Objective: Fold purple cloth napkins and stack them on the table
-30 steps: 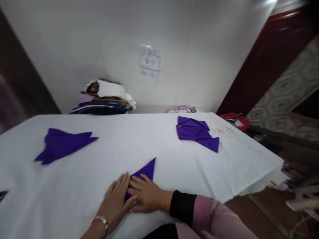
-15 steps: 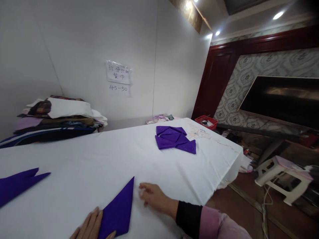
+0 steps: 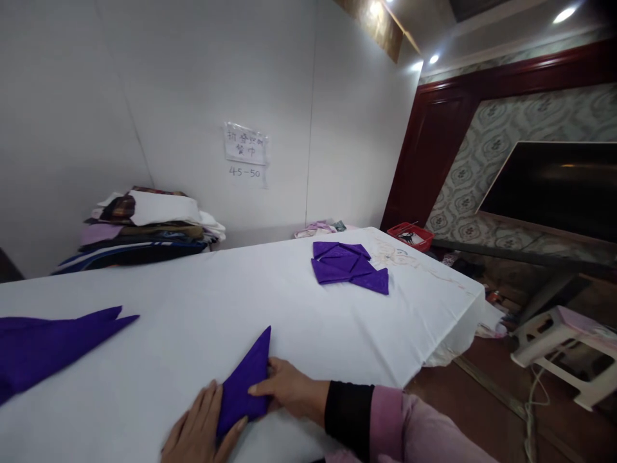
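Note:
A folded purple cloth napkin (image 3: 245, 389) lies on the white tablecloth in front of me, its point aimed away. My left hand (image 3: 200, 424) holds the napkin's near left part, with the fingers along the left edge and the thumb over the near edge. On the other side, my right hand (image 3: 289, 389) pinches the right edge, thumb on top and fingers partly hidden beneath or behind the cloth. Another folded purple napkin (image 3: 58, 344) with two pointed ends lies at the left, apart from both hands. Several folded purple napkins (image 3: 349, 267) lie overlapping farther off.
The white tablecloth (image 3: 193, 308) reaches a right edge that drops to the floor. Beyond the far edge are a pile of clothes (image 3: 154, 225) and a red basket (image 3: 412, 238). A white stool (image 3: 563, 354) stands at the right, below a wall-mounted screen (image 3: 554, 190).
My right hand has moved in from beside the napkin and taken hold of its right edge. My left hand stays on the napkin. The camera view has turned slightly left.

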Demonstrator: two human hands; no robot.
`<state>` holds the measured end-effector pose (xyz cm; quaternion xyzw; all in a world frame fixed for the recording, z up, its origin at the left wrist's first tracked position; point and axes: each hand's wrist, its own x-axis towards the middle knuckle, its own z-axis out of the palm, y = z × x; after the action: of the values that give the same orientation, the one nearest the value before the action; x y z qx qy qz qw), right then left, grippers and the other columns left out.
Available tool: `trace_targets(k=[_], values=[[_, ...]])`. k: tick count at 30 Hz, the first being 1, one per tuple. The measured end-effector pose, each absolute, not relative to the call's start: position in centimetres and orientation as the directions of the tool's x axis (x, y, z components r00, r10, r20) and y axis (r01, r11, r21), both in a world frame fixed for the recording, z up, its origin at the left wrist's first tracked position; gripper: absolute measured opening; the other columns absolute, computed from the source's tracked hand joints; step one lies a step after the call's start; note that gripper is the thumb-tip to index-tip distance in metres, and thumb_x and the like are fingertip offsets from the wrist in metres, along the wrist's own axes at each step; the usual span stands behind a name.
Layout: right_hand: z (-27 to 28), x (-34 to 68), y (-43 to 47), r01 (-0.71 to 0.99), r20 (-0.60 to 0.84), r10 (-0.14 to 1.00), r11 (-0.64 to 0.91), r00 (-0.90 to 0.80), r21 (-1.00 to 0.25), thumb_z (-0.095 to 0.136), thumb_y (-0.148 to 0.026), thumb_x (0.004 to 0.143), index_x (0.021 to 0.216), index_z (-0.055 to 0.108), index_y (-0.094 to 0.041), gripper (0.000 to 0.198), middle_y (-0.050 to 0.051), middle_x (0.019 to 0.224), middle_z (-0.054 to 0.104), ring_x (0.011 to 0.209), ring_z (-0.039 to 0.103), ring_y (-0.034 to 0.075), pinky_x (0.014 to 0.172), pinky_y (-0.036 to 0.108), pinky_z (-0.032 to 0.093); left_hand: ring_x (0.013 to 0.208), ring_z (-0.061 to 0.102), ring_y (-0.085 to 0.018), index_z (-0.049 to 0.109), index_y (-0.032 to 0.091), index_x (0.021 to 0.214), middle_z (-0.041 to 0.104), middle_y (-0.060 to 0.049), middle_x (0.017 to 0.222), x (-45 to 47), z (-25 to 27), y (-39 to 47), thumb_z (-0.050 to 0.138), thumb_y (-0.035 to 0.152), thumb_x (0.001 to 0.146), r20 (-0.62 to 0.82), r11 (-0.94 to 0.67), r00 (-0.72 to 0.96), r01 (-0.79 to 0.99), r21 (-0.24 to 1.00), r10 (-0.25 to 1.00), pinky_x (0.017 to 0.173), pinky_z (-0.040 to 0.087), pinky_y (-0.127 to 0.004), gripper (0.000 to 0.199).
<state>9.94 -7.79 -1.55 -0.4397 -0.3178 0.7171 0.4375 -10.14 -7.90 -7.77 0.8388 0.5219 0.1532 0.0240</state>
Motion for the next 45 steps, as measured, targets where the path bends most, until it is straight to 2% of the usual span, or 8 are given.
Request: trace_targets(k=[10,16,20,22,24,27,32,45], values=[[-1.9,10.2,-8.3,-0.485,-0.319,0.928,-0.372,-0.193,-0.791,0.073,-0.012,0.041,0.092,0.062,-0.016,0.053,0.002,0.079,0.066,0.072,0.059,0.018,0.065,0.03,0.044,0.107,0.057,-0.024,0.057,0.017,0.117,0.065,-0.007,0.114,-9.3,-3.3,-5.3,0.031,0.05,0.08,0.045,-0.226,0.229,0.876,0.426,0.972,0.094,0.043,-0.04,0.056],[-0.6,13.5,-8.9,-0.541,-0.248,0.965,-0.256,-0.09,-0.801,0.073,-0.013,0.046,0.091,0.061,-0.016,0.047,0.002,0.077,0.067,0.07,0.061,0.018,0.067,0.032,0.046,0.094,0.061,-0.024,0.06,0.017,0.11,0.068,-0.006,0.098,-8.3,-2.2,-3.4,0.036,0.054,0.077,0.087,-0.23,0.215,0.842,0.489,0.973,0.085,0.048,-0.039,0.055],[0.1,18.9,-7.0,-0.569,-0.116,0.983,-0.012,0.146,-0.823,0.07,-0.014,0.053,0.094,0.058,-0.018,0.043,0.001,0.081,0.067,0.073,0.062,0.018,0.069,0.033,0.049,0.097,0.06,-0.024,0.063,0.017,0.105,0.067,-0.007,0.103,-7.9,-3.2,-3.1,0.038,0.053,0.075,0.125,-0.277,0.247,0.833,0.48,0.961,0.086,0.047,-0.038,0.052],[0.0,22.2,-5.1,-0.556,-0.103,0.93,0.119,0.352,-0.823,0.068,-0.012,0.056,0.094,0.056,-0.019,0.04,0.0,0.083,0.067,0.072,0.062,0.017,0.068,0.031,0.05,0.1,0.058,-0.025,0.065,0.018,0.101,0.066,-0.007,0.106,-7.6,-4.0,-3.3,0.04,0.049,0.075,0.178,-0.332,0.282,0.835,0.439,0.943,0.088,0.046,-0.039,0.048],[-0.3,25.6,-3.1,-0.546,-0.191,0.815,0.175,0.548,-0.819,0.064,-0.01,0.058,0.091,0.054,-0.02,0.036,-0.001,0.082,0.066,0.072,0.062,0.015,0.067,0.03,0.052,0.102,0.057,-0.025,0.066,0.02,0.101,0.065,-0.006,0.108,-7.5,-4.7,-3.4,0.041,0.047,0.076,0.219,-0.368,0.302,0.835,0.41,0.928,0.088,0.046,-0.04,0.044],[-1.3,29.6,-0.5,-0.57,-0.32,0.71,0.138,0.627,-0.81,0.057,-0.007,0.063,0.085,0.05,-0.02,0.026,-0.002,0.073,0.062,0.066,0.06,0.013,0.064,0.029,0.054,0.101,0.057,-0.024,0.067,0.021,0.1,0.066,-0.005,0.108,-7.5,-5.4,-3.5,0.042,0.044,0.077,0.245,-0.396,0.32,0.828,0.397,0.915,0.089,0.045,-0.041,0.041],[-3.2,32.4,1.4,-0.603,-0.429,0.64,0.068,0.638,-0.795,0.052,-0.005,0.066,0.083,0.046,-0.02,0.023,-0.003,0.069,0.059,0.064,0.059,0.013,0.063,0.031,0.056,0.102,0.057,-0.024,0.069,0.02,0.098,0.066,-0.005,0.108,-8.0,-5.7,-3.5,0.043,0.046,0.076,0.261,-0.433,0.353,0.806,0.404,0.899,0.092,0.044,-0.041,0.042],[-4.4,35.3,0.4,-0.488,-0.372,0.63,0.012,0.682,-0.873,0.054,-0.009,0.058,0.073,0.047,-0.021,0.021,0.001,0.073,0.059,0.074,0.06,0.018,0.071,0.037,0.055,0.1,0.06,-0.023,0.07,0.023,0.094,0.068,-0.003,0.106,-8.2,-5.8,-3.4,0.046,0.046,0.075,0.283,-0.439,0.345,0.793,0.422,0.895,0.091,0.047,-0.04,0.039]])
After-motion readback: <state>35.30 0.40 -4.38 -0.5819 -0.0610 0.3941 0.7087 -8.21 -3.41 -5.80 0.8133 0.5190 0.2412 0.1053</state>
